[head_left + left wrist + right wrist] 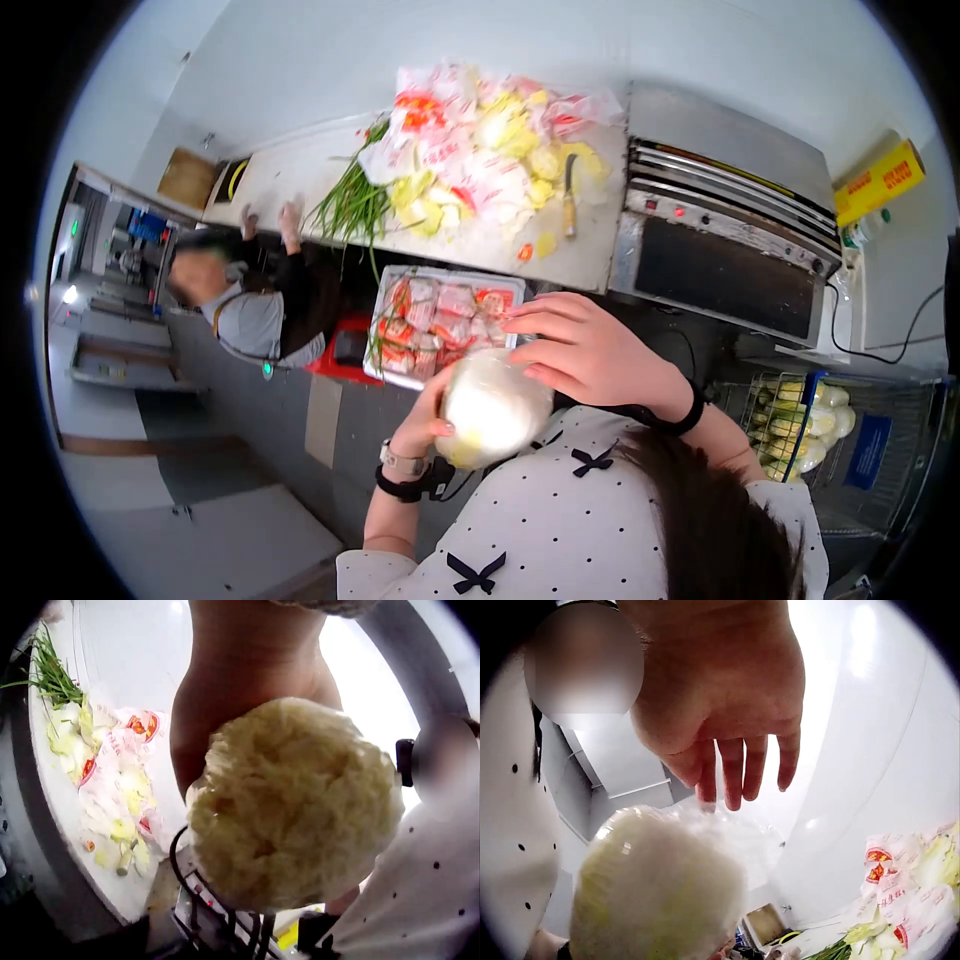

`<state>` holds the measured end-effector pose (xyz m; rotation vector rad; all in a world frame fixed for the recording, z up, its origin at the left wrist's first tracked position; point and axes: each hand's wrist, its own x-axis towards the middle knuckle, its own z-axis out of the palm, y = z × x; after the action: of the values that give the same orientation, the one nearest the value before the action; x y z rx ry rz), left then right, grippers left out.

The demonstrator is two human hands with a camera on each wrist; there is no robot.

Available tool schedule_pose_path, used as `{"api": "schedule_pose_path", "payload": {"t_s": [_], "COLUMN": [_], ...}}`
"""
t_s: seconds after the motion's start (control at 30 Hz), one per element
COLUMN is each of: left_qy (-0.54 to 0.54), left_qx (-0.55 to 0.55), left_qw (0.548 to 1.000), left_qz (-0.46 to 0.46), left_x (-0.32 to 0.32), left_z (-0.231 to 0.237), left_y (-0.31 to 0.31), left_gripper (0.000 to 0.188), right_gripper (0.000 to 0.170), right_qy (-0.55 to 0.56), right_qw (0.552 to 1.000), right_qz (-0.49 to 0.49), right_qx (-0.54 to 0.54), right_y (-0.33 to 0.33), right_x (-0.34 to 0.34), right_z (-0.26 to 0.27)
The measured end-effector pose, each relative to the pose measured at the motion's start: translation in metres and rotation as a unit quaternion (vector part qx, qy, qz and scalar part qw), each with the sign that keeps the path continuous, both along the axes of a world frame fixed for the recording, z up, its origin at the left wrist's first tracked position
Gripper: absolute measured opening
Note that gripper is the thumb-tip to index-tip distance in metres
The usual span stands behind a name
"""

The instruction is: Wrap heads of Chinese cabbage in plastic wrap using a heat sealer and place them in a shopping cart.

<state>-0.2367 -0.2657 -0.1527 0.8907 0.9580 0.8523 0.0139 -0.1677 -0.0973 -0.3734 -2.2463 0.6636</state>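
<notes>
A round, pale cabbage-like vegetable (495, 408) in clear wrap is held up before the person's chest. The left hand (425, 415) grips its left side, thumb on the wrap; in the left wrist view the vegetable (296, 806) covers most of that hand (247, 697). Above its right side is the right hand (590, 350), its fingers spread and slightly bent. In the right wrist view, the fingertips of the right hand (724, 697) hang at loose clear film (735, 832) beside the vegetable (656, 889); whether they touch it I cannot tell.
A white crate (392, 375) of wrapped packs stands beyond the hands. The counter (285, 160) bears green stalks, leaf scraps, printed wrappers and a knife (570, 200). Right are an oven (720, 270) and a cart (880, 460) with vegetables. Another person (265, 320) stands left.
</notes>
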Motion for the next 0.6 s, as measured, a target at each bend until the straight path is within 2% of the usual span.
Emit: {"api": "schedule_pose_path", "payload": {"t_s": [0.03, 0.17, 0.3, 0.4, 0.5, 0.6], "left_qy": [0.014, -0.044, -0.083, -0.065, -0.023, -0.031], "left_qx": [0.038, -0.015, -0.020, -0.013, -0.005, -0.014], "left_qw": [0.999, 0.999, 0.996, 0.998, 1.000, 0.999], "left_qz": [-0.022, -0.023, 0.014, -0.012, 0.019, -0.014], "left_x": [0.001, 0.016, 0.023, 0.018, 0.028, 0.024], "left_z": [-0.008, -0.013, -0.005, -0.011, -0.006, -0.011], "left_y": [-0.002, -0.013, -0.019, -0.020, -0.021, -0.021], "left_gripper": [0.107, 0.118, 0.108, 0.108, 0.114, 0.114], "right_gripper": [0.016, 0.022, 0.018, 0.015, 0.011, 0.010], "right_qy": [0.004, -0.033, -0.079, -0.044, -0.002, 0.082], "right_qw": [1.000, 0.996, 0.990, 0.986, 0.982, 0.940], "right_qz": [0.022, 0.035, 0.035, 0.067, 0.017, -0.024], "right_qx": [-0.012, -0.071, -0.112, -0.147, -0.186, -0.329], "right_y": [-0.001, -0.003, -0.007, -0.006, -0.009, -0.010], "right_x": [-0.001, 0.008, 0.016, 0.014, 0.016, 0.021], "right_z": [-0.002, 0.000, 0.002, -0.012, -0.009, -0.017]}}
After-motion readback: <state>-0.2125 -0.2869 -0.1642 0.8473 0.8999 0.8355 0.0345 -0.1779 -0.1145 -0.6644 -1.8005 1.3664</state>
